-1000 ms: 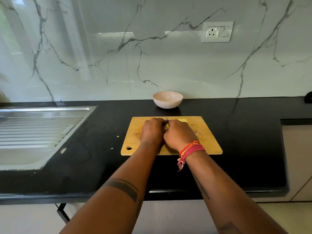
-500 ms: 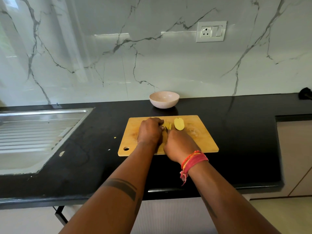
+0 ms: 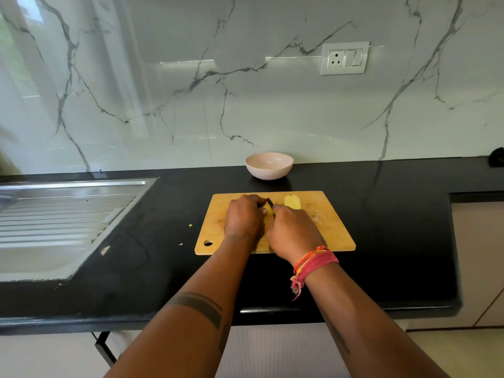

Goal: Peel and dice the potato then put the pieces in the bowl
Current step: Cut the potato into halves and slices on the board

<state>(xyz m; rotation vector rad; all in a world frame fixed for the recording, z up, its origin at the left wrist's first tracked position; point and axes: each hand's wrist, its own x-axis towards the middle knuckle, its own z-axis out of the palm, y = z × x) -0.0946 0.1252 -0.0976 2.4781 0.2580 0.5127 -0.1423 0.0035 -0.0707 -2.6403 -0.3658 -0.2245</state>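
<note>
Wooden board (image 3: 321,236): both hands mid-board on potato (image 3: 270,210); right edge bare.

One bowl (image 3: 269,165), one cutting board (image 3: 321,230), one sink (image 3: 54,219), one wall socket (image 3: 344,58). Two hands: left (image 3: 242,218), right (image 3: 293,231). Two visible potato pieces (image 3: 292,201), two small scraps (image 3: 190,225) on the counter.

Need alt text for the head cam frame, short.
Two hands work on a wooden cutting board on a black counter: the left hand holds a yellow potato piece while the right hand cuts it with a knife. Another peeled potato piece lies beside them; a bowl sits behind the board, a steel sink to the left.
</note>
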